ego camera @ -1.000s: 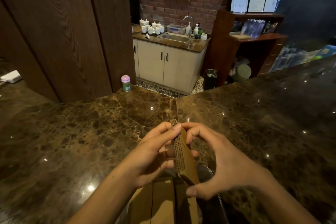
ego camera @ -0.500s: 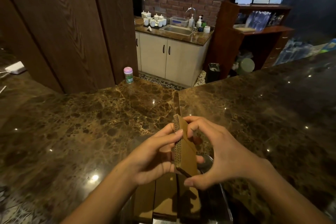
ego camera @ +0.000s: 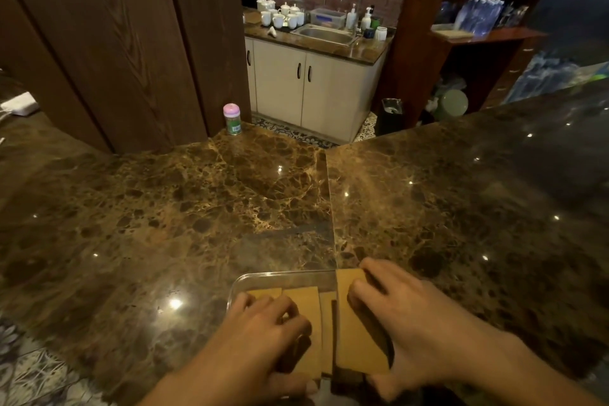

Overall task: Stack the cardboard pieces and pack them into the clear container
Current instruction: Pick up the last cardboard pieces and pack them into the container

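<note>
A clear container sits at the near edge of the marble counter. Brown cardboard pieces stand side by side in it. My right hand grips a cardboard stack at the container's right side, fingers over its far end and thumb below. My left hand rests with curled fingers on the cardboard pieces to the left, pressing on them. The container's near and right walls are hidden by my hands.
The brown marble counter stretches ahead, with a seam down its middle. A small pink-lidded jar stands at the far edge by a wooden panel. A white object lies far left. A sink cabinet stands beyond.
The cardboard stack, held upright above the counter between both hands, has come down into the container. My left hand let go of it and now lies on the pieces beside it.
</note>
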A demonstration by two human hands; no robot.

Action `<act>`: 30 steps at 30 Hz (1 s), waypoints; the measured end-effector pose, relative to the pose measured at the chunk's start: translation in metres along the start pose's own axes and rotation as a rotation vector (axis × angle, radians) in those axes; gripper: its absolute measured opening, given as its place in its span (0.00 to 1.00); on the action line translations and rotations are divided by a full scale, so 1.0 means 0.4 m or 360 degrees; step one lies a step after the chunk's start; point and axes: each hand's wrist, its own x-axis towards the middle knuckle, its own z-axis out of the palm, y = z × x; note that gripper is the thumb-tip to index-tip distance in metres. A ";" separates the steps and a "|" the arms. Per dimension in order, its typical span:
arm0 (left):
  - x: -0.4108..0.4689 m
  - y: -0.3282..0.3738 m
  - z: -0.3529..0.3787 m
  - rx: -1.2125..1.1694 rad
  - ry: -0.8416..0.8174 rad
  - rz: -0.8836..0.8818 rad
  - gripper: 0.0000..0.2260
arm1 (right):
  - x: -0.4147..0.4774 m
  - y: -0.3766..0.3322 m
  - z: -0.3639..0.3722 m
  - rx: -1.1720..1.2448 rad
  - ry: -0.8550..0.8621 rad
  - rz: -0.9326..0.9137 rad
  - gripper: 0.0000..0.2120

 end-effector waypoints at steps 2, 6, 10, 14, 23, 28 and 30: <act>0.005 -0.016 0.035 0.0208 0.0081 0.0067 0.31 | 0.016 -0.012 0.014 -0.0050 -0.0063 -0.0021 0.47; 0.008 -0.034 0.078 0.0385 0.0126 0.0092 0.31 | 0.060 -0.016 0.058 -0.0116 -0.0099 -0.0045 0.48; 0.003 -0.039 0.112 0.0316 0.0182 0.0124 0.33 | 0.099 -0.004 0.103 -0.0179 -0.0091 -0.0046 0.47; 0.002 -0.040 0.121 0.0279 0.0189 0.0136 0.33 | 0.112 -0.009 0.132 -0.0139 -0.0159 0.0036 0.48; 0.003 -0.045 0.121 0.0276 0.0128 0.0152 0.35 | 0.094 -0.017 0.163 0.0104 -0.0001 0.0184 0.34; 0.004 -0.036 0.121 0.0230 0.0194 0.0111 0.34 | 0.089 -0.021 0.164 0.0229 0.0070 0.0276 0.33; 0.003 -0.038 0.126 0.0243 0.0224 0.0058 0.33 | 0.091 -0.022 0.165 0.0298 0.0061 0.0277 0.32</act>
